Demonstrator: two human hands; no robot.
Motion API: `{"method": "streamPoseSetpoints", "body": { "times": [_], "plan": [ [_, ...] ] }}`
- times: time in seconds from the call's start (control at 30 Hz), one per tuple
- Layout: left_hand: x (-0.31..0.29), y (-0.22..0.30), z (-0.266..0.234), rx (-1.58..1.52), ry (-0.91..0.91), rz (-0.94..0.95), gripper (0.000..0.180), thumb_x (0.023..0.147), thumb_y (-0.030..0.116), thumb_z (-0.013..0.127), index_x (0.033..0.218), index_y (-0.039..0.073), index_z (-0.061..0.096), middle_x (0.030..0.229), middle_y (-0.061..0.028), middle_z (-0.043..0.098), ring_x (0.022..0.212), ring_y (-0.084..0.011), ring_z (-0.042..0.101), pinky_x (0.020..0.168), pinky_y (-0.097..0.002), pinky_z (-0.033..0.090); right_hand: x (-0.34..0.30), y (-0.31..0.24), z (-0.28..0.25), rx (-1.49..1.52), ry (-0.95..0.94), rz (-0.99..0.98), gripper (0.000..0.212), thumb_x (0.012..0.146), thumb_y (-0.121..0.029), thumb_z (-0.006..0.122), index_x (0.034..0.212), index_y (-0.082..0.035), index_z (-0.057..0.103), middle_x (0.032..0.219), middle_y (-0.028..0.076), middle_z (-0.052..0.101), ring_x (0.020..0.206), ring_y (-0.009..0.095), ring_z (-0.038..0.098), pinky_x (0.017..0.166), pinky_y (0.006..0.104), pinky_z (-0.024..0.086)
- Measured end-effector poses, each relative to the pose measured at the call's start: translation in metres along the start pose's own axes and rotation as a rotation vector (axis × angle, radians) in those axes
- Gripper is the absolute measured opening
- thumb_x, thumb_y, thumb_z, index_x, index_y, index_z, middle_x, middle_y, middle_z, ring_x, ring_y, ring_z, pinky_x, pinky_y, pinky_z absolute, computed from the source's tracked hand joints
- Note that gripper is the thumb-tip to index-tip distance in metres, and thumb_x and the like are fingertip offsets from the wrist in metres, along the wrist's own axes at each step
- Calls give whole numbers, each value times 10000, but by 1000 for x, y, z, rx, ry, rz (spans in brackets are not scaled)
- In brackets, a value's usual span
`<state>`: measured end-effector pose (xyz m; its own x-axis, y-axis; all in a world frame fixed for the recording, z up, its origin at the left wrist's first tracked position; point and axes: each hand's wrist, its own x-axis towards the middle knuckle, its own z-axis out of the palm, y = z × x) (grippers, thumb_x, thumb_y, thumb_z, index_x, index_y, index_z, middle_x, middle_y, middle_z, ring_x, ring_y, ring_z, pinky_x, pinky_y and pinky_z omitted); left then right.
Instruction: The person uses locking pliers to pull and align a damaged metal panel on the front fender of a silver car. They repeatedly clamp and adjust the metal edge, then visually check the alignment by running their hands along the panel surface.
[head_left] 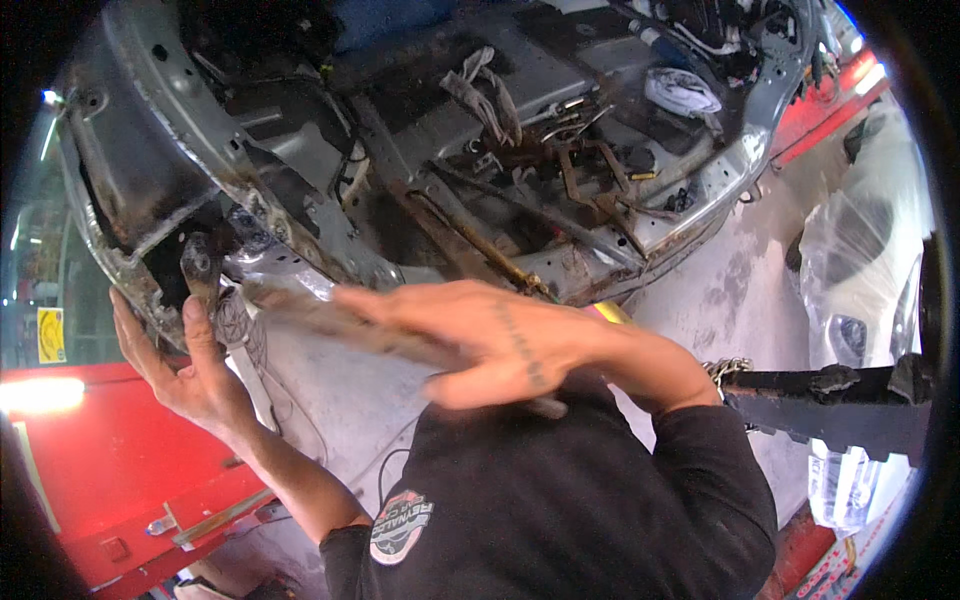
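The left hand (pixel 185 365) braces the rusty corner of the stripped car body (pixel 150 180) at the near left, its fingers spread wide and its thumb pressed up against a small dark bracket (pixel 200 265). The right hand (pixel 490 340) — blurred, fingers closed around a long rusty bar (pixel 320 315) — aims the bar's tip leftward at that corner, just beside the left thumb. To do this well, I judge, the thumb should stay clear of the tip, with steady force along the bar — no jerks.
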<state>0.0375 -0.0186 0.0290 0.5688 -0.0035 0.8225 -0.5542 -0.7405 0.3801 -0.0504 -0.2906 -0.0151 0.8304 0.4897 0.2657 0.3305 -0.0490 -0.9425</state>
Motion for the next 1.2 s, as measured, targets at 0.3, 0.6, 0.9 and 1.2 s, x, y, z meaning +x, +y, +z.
{"method": "streamPoseSetpoints", "body": {
  "times": [0.3, 0.6, 0.9, 1.2],
  "plan": [
    [-4, 4, 7, -54, -16, -120, 732, 937, 258, 746, 1555, 41, 420, 1557, -199, 447, 1418, -313, 430, 1180, -449, 327, -117, 98, -95, 219, 896, 490, 501, 851, -236, 632, 1279, 20, 597, 1126, 92, 688, 1043, 211, 649, 940, 365, 507],
    [-23, -1, -10, 39, -132, -211, 998, 819, 153, 823, 1620, 22, 244, 1666, -190, 287, 1542, -289, 250, 1254, -416, 181, -142, 206, -81, 882, 950, 483, 291, 910, -257, 651, 1111, -45, 648, 1060, 102, 698, 937, 267, 689, 808, 421, 567],
    [-69, -8, -11, -306, -25, -494, 865, 870, 38, 748, 1586, -24, 267, 1547, -169, 444, 1356, -274, 513, 1103, -407, 452, -79, 189, -47, 773, 594, 531, 366, 865, -245, 654, 1127, 11, 662, 1031, 149, 718, 913, 308, 705, 823, 494, 580],
    [-53, -41, -6, -1515, 4, -1062, 531, 1049, 463, 538, 1342, 20, 542, 1248, -138, 656, 965, -266, 682, 808, -415, 563, -78, 194, -37, 850, 577, 674, 347, 872, -261, 639, 1137, -40, 679, 1067, 139, 724, 981, 339, 682, 861, 534, 537]
  ]
}}
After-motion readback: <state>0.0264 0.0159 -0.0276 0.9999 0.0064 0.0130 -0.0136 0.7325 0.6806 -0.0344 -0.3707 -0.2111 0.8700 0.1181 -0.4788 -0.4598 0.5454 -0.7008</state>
